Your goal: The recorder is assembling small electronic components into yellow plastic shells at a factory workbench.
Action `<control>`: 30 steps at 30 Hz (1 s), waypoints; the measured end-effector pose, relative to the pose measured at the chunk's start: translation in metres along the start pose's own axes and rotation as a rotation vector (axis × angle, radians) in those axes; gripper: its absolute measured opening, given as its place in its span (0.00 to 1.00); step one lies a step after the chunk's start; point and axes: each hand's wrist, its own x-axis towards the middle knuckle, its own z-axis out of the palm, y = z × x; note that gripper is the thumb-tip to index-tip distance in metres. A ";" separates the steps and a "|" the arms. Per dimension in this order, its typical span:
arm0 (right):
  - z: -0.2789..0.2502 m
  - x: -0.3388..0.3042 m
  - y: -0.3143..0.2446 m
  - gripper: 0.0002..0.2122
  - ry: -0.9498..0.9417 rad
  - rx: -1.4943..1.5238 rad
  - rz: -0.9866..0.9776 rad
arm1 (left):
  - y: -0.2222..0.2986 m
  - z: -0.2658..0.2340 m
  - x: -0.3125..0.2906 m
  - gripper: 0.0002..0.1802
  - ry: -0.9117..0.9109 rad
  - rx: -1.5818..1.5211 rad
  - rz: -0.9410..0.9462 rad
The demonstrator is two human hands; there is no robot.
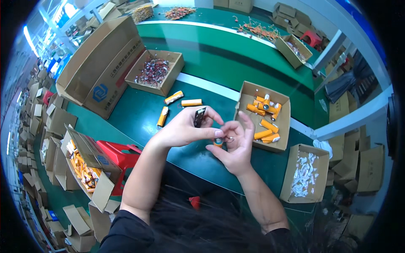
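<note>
In front of me, both hands meet over the green table (190,162). A small orange cylindrical battery (217,144), its end facing up, is pinched between them. My left hand (185,126) presses thumb and finger at its upper end. Tucked in that same hand is a dark strip with pale spots (199,117), whose kind I cannot make out. My right hand (237,145) has its thumb at the battery's lower side and its fingers curled above. A thin wire (230,139) shows by the right fingers. Most of the battery is hidden.
Three orange batteries (163,117) lie loose beyond my left hand. A carton (283,145) of orange batteries stands to the right, near a carton (287,185) of white pieces. Behind are a box (177,67) of small wired parts and a tall carton (90,76). A red stool (116,152) is left.
</note>
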 end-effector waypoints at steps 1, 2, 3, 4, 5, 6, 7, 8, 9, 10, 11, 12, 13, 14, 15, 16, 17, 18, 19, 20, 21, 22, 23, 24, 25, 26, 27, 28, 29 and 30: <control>0.003 0.001 -0.003 0.47 0.025 -0.043 -0.024 | 0.002 0.000 -0.001 0.13 -0.005 0.096 -0.004; 0.006 0.002 -0.006 0.48 0.051 -0.088 -0.047 | 0.004 0.001 -0.001 0.12 -0.011 0.191 -0.006; 0.007 0.002 -0.006 0.48 0.076 -0.134 -0.071 | 0.005 0.002 -0.001 0.12 -0.019 0.286 -0.006; 0.006 0.002 -0.005 0.48 0.098 -0.138 -0.071 | 0.005 0.005 0.001 0.12 -0.040 0.287 -0.009; 0.004 0.001 0.000 0.49 0.071 -0.205 -0.141 | 0.005 0.009 0.003 0.12 -0.060 0.349 0.057; 0.004 0.001 0.007 0.49 0.042 -0.269 -0.210 | 0.005 0.012 0.002 0.12 -0.076 0.413 0.122; 0.002 0.001 0.012 0.50 0.012 -0.333 -0.279 | 0.005 0.014 0.002 0.12 -0.091 0.476 0.189; 0.001 0.001 0.014 0.51 -0.019 -0.398 -0.347 | 0.005 0.016 0.002 0.13 -0.106 0.538 0.257; -0.001 0.001 0.014 0.51 -0.003 -0.399 -0.347 | 0.006 0.017 0.001 0.13 -0.122 0.542 0.256; -0.002 0.001 0.014 0.50 -0.013 -0.415 -0.333 | 0.007 0.017 0.000 0.12 -0.144 0.551 0.252; -0.004 0.001 0.013 0.49 -0.024 -0.430 -0.319 | 0.008 0.017 -0.001 0.12 -0.166 0.560 0.248; -0.005 0.001 0.013 0.48 -0.036 -0.444 -0.304 | 0.010 0.017 -0.002 0.11 -0.185 0.568 0.244; -0.005 0.000 0.013 0.47 -0.049 -0.458 -0.289 | 0.010 0.017 -0.001 0.11 -0.204 0.577 0.239; -0.004 -0.001 0.013 0.47 -0.047 -0.456 -0.291 | 0.009 0.017 -0.002 0.11 -0.206 0.580 0.239; -0.004 -0.001 0.012 0.47 -0.051 -0.456 -0.265 | 0.006 0.017 -0.002 0.10 -0.215 0.578 0.252; -0.003 -0.002 0.012 0.47 -0.056 -0.455 -0.238 | 0.002 0.016 -0.002 0.09 -0.224 0.575 0.266; -0.002 -0.002 0.012 0.47 -0.061 -0.454 -0.211 | -0.001 0.015 -0.002 0.08 -0.233 0.572 0.279; -0.002 -0.002 0.012 0.47 -0.067 -0.454 -0.184 | -0.002 0.014 -0.002 0.08 -0.241 0.569 0.293; 0.000 -0.002 0.011 0.47 -0.068 -0.451 -0.184 | -0.001 0.013 -0.003 0.08 -0.240 0.571 0.291; 0.002 -0.003 0.010 0.44 -0.068 -0.397 -0.140 | 0.002 0.013 -0.004 0.07 -0.223 0.527 0.269; 0.004 -0.004 0.008 0.42 -0.068 -0.342 -0.096 | 0.006 0.012 -0.004 0.07 -0.206 0.484 0.247; 0.005 -0.004 0.005 0.40 -0.067 -0.288 -0.053 | 0.010 0.011 -0.004 0.07 -0.190 0.441 0.225; 0.006 -0.004 0.003 0.37 -0.066 -0.233 -0.009 | 0.012 0.011 -0.004 0.06 -0.174 0.398 0.203; 0.006 -0.003 -0.001 0.37 -0.064 -0.230 -0.012 | 0.011 0.009 -0.004 0.06 -0.175 0.402 0.203; 0.004 -0.003 -0.005 0.33 -0.106 -0.251 0.013 | 0.009 0.007 -0.004 0.06 -0.150 0.362 0.203; 0.000 -0.003 -0.009 0.28 -0.147 -0.272 0.038 | 0.006 0.005 -0.003 0.06 -0.125 0.321 0.202; -0.002 -0.002 -0.013 0.24 -0.189 -0.293 0.064 | 0.003 0.003 -0.003 0.06 -0.100 0.280 0.202; -0.002 -0.001 -0.016 0.20 -0.230 -0.314 0.090 | 0.001 0.002 -0.002 0.06 -0.075 0.239 0.200; -0.002 -0.001 -0.019 0.20 -0.228 -0.311 0.090 | 0.000 0.002 -0.002 0.06 -0.076 0.241 0.198; -0.001 0.000 -0.022 0.16 -0.225 -0.333 0.069 | -0.001 0.004 -0.001 0.06 -0.075 0.226 0.201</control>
